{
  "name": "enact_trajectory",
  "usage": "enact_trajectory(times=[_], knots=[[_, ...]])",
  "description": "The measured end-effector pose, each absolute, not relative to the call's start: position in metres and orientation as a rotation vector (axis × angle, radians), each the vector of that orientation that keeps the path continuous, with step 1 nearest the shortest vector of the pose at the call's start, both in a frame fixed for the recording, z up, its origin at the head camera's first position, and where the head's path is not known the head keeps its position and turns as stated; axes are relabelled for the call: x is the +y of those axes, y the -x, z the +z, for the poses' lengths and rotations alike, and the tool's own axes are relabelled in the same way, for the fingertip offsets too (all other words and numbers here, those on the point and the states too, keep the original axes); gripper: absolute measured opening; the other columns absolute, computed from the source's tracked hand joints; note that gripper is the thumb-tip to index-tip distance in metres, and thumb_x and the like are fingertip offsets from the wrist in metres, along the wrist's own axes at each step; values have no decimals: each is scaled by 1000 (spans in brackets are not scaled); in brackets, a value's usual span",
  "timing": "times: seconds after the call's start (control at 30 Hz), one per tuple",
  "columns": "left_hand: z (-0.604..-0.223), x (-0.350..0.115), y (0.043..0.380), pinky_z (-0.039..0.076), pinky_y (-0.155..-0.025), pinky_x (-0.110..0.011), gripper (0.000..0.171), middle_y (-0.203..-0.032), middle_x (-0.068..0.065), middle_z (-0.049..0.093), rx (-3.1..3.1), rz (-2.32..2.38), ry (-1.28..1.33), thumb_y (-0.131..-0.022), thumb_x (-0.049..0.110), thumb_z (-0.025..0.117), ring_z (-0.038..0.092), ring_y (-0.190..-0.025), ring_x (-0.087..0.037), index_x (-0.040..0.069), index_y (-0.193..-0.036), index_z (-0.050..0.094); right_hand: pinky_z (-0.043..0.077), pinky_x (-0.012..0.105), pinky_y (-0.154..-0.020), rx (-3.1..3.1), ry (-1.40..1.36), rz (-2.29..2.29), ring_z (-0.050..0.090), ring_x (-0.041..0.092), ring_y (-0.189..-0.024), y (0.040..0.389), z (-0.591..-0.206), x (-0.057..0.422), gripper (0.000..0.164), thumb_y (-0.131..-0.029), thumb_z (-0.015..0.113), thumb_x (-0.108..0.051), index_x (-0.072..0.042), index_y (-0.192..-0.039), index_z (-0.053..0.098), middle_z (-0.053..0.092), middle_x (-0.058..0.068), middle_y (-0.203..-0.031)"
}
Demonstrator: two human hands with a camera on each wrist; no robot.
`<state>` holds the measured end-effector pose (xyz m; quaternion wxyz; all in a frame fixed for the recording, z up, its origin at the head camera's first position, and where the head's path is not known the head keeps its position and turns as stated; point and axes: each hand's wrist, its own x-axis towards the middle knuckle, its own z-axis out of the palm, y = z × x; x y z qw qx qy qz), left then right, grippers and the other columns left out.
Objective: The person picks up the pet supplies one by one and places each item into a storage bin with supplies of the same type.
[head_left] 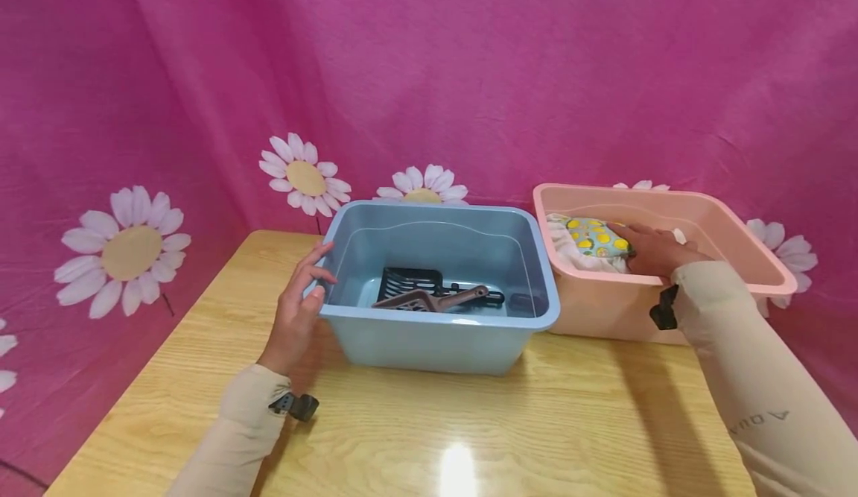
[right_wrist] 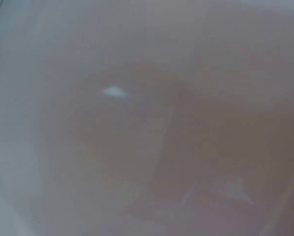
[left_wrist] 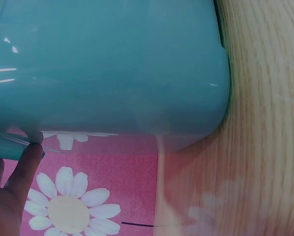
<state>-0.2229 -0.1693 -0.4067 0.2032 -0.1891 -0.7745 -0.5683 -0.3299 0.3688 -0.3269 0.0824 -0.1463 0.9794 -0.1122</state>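
My left hand (head_left: 298,307) is at the left rim of a blue plastic bin (head_left: 429,337), its fingers extended over the edge and touching it. In the left wrist view, part of that hand (left_wrist: 12,196) shows against the bin's rim. A black slotted scoop (head_left: 410,281) and a brown slotted scoop (head_left: 436,301) lie inside, the brown one partly over the black. My right hand (head_left: 653,249) reaches into a pink bin (head_left: 613,303) and touches a light-blue cloth item with yellow lemons (head_left: 593,236). How its fingers lie is partly hidden.
White fabric (head_left: 563,240) lies beside the lemon-patterned item. Both bins stand side by side on a wooden table (head_left: 402,430). A magenta curtain with daisies (head_left: 429,72) hangs behind and to the left. A hazy pinkish surface (right_wrist: 137,142) fills the right wrist view.
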Motion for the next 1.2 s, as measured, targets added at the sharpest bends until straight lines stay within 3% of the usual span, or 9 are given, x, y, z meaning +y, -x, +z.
enact_trajectory(times=[0.13, 0.2, 0.27, 0.33, 0.43, 0.57, 0.77, 0.9, 1.2], knots=[[-403, -165, 224, 31, -106, -62, 24, -152, 8, 34, -2179, -1594, 520, -90, 19, 45, 21, -143, -13, 4, -107, 53, 31, 63, -83, 2970, 431, -364, 25, 54, -122, 327, -322, 371, 89, -75, 59, -4, -18, -153, 19, 20, 31, -149], [-394, -162, 218, 32, -105, -63, 23, -153, 2, 34, -2202, -1580, 518, -90, 16, 44, 21, -144, -17, 2, -107, 53, 37, 55, -69, 2989, 404, -333, 37, 50, -111, 325, -317, 371, 85, -77, 60, -7, -20, -152, 21, 30, 29, -141], [-388, -160, 216, 33, -104, -62, 23, -153, -2, 34, -2221, -1556, 521, -91, 14, 43, 21, -144, -20, 1, -107, 53, 39, 57, -66, 3005, 380, -268, 41, 52, -110, 322, -312, 370, 80, -81, 59, -12, -19, -151, 22, 32, 28, -140], [-388, -162, 219, 33, -104, -62, 22, -153, -3, 35, -2230, -1529, 534, -91, 14, 44, 20, -145, -20, 2, -107, 54, 38, 64, -71, 3028, 373, -204, 44, 56, -108, 318, -306, 368, 75, -85, 58, -18, -16, -150, 22, 33, 30, -139], [-395, -169, 230, 33, -105, -60, 21, -152, 3, 36, -2226, -1491, 553, -92, 16, 46, 19, -145, -15, 7, -107, 57, 24, 81, -81, 3066, 374, -229, 28, 65, -121, 311, -297, 364, 76, -89, 57, -23, -15, -153, 16, 21, 32, -148], [-395, -173, 234, 33, -105, -59, 21, -152, 7, 36, -2247, -1459, 544, -93, 17, 47, 19, -145, -13, 8, -109, 59, 14, 85, -83, 3151, 458, -323, 19, 67, -124, 300, -288, 358, 80, -90, 61, -21, -14, -154, 13, 17, 34, -150], [-393, -178, 235, 37, -102, -60, 21, -151, 0, 39, -2269, -1379, 569, -92, 11, 51, 23, -145, -22, 8, -109, 62, 22, 78, -88, 3376, 745, -296, 31, 60, -122, 271, -286, 345, 78, -82, 70, -11, -11, -149, 30, 32, 29, -146], [-391, -181, 234, 36, -103, -58, 21, -150, 0, 42, -2276, -1319, 588, -90, 10, 55, 26, -144, -21, 11, -109, 65, 25, 74, -88, 3485, 941, -274, 36, 57, -120, 251, -287, 337, 78, -76, 75, -9, -10, -144, 38, 38, 29, -141], [-380, -179, 227, 38, -101, -60, 29, -153, 1, 36, -2391, -1133, 536, -89, 15, 60, 25, -144, -23, 10, -118, 61, 20, 74, -92, 3552, 962, -289, 36, 53, -124, 210, -288, 314, 75, -75, 76, -14, -16, -143, 43, 39, 27, -142]])
